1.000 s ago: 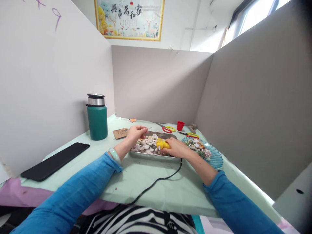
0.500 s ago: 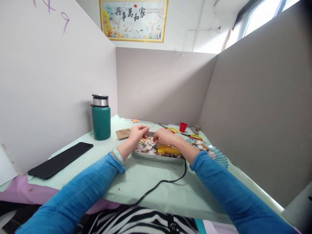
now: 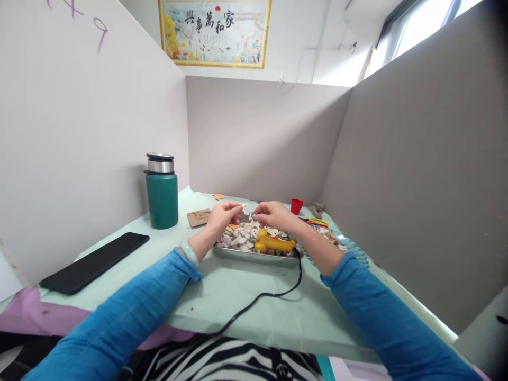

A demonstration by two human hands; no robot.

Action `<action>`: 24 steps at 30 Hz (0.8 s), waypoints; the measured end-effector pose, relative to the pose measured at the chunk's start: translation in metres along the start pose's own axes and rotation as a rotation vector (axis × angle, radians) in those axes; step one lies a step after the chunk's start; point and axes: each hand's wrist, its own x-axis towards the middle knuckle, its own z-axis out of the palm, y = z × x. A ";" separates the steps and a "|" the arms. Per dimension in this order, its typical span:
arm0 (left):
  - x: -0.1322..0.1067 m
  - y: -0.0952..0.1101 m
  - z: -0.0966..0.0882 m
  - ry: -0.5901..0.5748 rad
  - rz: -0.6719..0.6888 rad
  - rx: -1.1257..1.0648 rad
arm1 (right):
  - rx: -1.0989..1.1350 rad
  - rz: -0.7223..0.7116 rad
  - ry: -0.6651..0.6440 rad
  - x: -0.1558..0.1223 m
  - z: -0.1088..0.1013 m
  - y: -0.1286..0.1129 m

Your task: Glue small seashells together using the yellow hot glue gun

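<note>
My left hand (image 3: pixel 223 217), with a pale bangle at the wrist, pinches a small thin white piece (image 3: pixel 245 205) too small to name. Opposite it, my right hand (image 3: pixel 274 216) holds a small pale shell-like piece (image 3: pixel 252 215) in its fingertips. Both hands are over a shallow metal tray (image 3: pixel 254 255) of shells (image 3: pixel 242 239). On the shells, below my right hand, lies a yellow glue gun (image 3: pixel 273 243) with a black cord (image 3: pixel 257 302) running toward me.
A green bottle (image 3: pixel 162 198) and a black phone-like slab (image 3: pixel 95 263) are on the left. Behind the tray is a brown card (image 3: pixel 198 218). Toward the right are a red cup (image 3: pixel 296 206), yellow-handled scissors (image 3: pixel 317 222) and a blue scalloped plate (image 3: pixel 355 253). Grey panels (image 3: pixel 257 137) enclose the table.
My right hand has come up from the shells, a small pale piece now showing in its fingertips. The white piece in my left hand shows more clearly. The glue gun is less covered.
</note>
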 end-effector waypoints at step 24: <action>-0.010 0.005 0.014 -0.110 0.012 -0.291 | 0.118 -0.158 0.580 -0.024 0.033 -0.001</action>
